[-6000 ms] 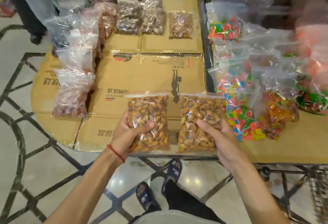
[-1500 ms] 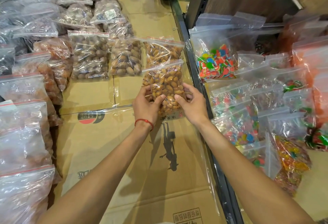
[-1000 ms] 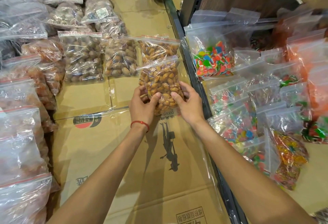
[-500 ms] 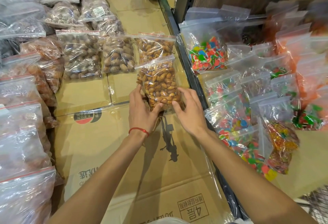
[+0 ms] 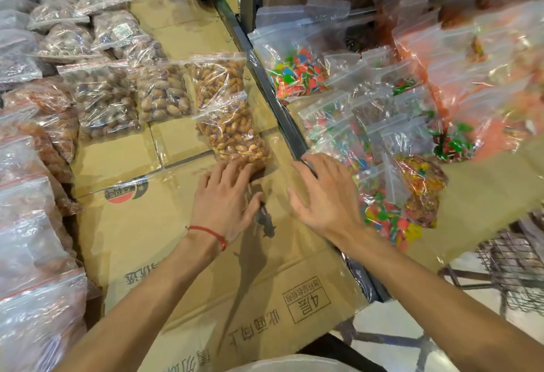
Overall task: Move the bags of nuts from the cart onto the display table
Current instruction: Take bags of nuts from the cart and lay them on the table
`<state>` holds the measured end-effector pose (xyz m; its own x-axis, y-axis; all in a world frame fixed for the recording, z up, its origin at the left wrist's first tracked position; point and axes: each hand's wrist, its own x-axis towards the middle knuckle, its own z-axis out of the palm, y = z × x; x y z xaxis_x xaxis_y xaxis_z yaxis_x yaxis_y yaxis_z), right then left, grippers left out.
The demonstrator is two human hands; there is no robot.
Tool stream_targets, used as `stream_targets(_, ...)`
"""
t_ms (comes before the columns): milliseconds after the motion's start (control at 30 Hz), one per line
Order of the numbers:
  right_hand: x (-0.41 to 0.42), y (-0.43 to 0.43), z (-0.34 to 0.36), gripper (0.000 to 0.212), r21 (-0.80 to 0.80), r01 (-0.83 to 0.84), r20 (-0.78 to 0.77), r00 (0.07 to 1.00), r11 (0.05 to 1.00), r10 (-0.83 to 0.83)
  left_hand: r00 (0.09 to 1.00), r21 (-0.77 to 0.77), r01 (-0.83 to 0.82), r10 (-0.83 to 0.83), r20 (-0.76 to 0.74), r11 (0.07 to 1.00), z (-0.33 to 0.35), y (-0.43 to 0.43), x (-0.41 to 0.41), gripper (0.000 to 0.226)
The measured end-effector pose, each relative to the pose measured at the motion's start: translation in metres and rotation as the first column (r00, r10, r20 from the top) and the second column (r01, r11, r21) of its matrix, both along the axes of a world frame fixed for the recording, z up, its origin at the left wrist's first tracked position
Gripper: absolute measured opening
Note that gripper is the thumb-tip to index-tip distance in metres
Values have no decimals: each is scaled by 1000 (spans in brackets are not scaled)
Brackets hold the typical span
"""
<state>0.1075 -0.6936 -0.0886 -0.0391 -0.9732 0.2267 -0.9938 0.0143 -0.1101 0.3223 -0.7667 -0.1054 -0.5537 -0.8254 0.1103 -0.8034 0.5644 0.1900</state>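
Currently held: nothing; both hands are empty.
Left hand (image 5: 226, 198): flat, fingers straight and slightly spread, lying on the display table (image 5: 147, 224); its fingertips reach the near edge of the front nut bag (image 5: 235, 133) and appear to touch it.
Right hand (image 5: 323, 195): relaxed and spread, gripping nothing, over the cardboard with its fingertips by the dark rail (image 5: 276, 100).
Front nut bag: lies flat on the cardboard-covered table, tilted a little, its zip end overlapping the lower part of a second nut bag (image 5: 217, 80) behind it.
Neighbours: bags of darker nuts (image 5: 103, 100) sit to the left in the same row; candy bags (image 5: 297, 74) lie across the rail to the right.
Cart (image 5: 515, 265): a wire basket shows at the lower right edge; what it holds cannot be told.
Stage, as judged: this bag looks delivered, so another trip to the cart is likely next.
Handling, as judged: thin, slick film around loose nuts, so the bag is probably soft, floppy and moderately light, and its contents would shift when tipped.
Where to hold, as judged: across the filled body, thumb on top and fingers beneath, or one hand on each long side; the zip strip looks like a poor handle, since the load would hang and might pull the seal apart.
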Motion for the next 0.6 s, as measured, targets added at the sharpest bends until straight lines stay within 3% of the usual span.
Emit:
stream_targets(300, -33, 92, -1, 48, -29, 164, 24, 986, 986, -163, 962, -61, 266, -260, 84, 962, 6, 53, -48, 60)
stream_targets(600, -108, 212, -7, 51, 15, 363, 6, 932, 932, -363, 872, -43, 477, -467, 147, 878, 18, 134, -155, 62)
